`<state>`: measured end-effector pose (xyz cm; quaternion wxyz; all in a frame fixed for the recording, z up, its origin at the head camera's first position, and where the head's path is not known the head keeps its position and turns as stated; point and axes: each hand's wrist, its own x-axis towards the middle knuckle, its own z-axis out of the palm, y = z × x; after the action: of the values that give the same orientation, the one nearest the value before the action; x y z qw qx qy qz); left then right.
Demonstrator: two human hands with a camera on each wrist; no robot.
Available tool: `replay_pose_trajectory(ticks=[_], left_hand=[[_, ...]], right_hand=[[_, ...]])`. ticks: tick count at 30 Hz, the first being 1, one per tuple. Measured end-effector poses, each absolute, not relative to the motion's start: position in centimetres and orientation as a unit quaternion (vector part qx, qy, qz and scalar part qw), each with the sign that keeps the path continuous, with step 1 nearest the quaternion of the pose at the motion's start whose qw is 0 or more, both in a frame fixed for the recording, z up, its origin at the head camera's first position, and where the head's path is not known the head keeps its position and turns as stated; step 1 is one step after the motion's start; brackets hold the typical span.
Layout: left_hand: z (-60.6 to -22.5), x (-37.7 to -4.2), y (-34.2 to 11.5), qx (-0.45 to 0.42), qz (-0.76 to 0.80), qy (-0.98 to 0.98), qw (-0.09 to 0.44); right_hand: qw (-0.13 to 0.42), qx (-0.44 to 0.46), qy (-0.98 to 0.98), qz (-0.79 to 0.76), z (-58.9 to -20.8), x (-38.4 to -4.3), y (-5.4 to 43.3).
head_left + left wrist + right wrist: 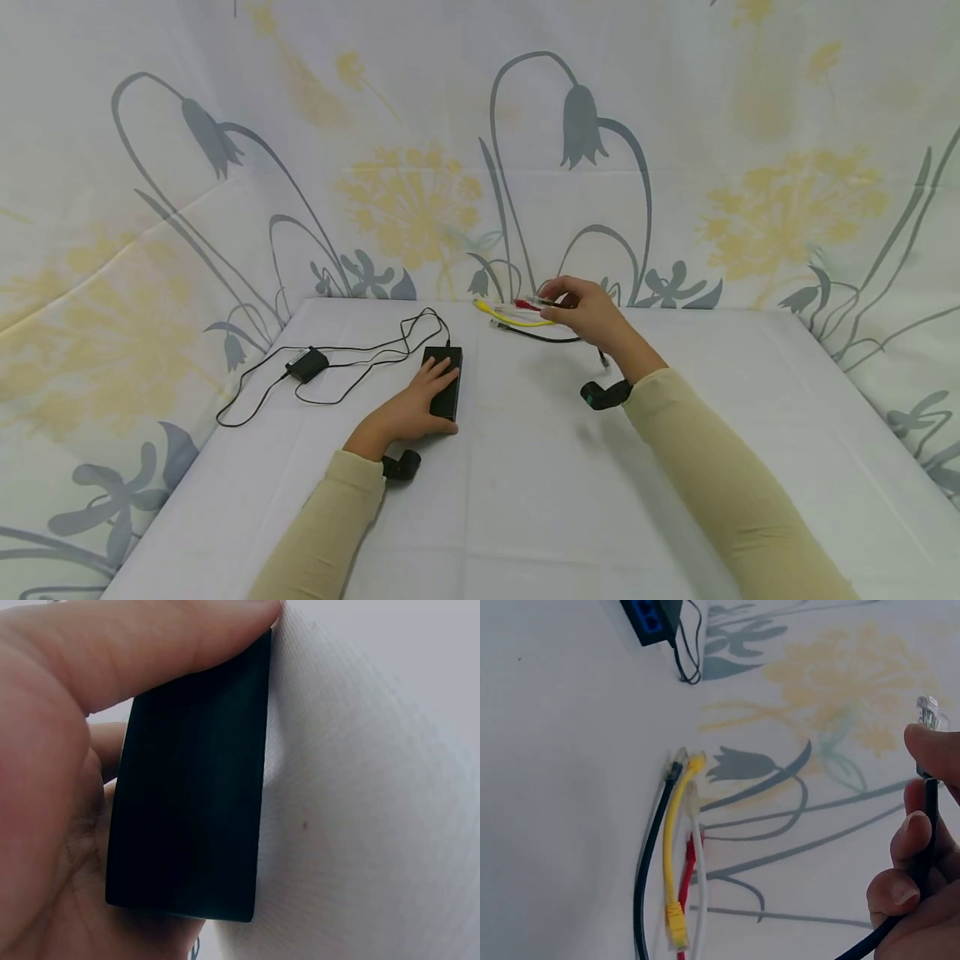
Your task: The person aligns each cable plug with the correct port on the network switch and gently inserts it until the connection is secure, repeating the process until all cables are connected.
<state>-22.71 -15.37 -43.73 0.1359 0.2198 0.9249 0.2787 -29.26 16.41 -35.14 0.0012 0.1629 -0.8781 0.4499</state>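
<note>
A black network switch (447,400) lies on the white-covered table, its ports glimpsed as blue squares in the right wrist view. My left hand (412,404) holds it, fingers spread over the top and thumb across the near end; the left wrist view shows that dark end of the switch (187,802) close up. At the back of the table, my right hand (581,310) pinches a black network cable (931,806) just behind its clear plug (928,712). Beside this hand lie a yellow cable (673,840), a red cable (689,862), a white cable (700,877) and another black cable (642,885).
A black power adapter (307,364) lies left of the switch, its thin cord (330,403) looping about and running to the switch's far end. Behind the table (525,500) hangs a flower-patterned cloth (675,167). Each wrist carries a small black camera (604,395).
</note>
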Motion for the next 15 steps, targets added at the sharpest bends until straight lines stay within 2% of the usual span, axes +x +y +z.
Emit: replay_pose_trajectory(ticks=[7,15], left_hand=[[-43.8,-22.8,-15.3,0.218,0.275,0.926,0.137],[-43.7,-22.6,-15.3,0.221,0.28,0.924,0.137]], right_hand=[[0.014,0.19,-0.914,0.357,-35.4,-28.6,15.7],[0.003,0.221,-0.916,0.336,-37.2,-27.3,15.0]])
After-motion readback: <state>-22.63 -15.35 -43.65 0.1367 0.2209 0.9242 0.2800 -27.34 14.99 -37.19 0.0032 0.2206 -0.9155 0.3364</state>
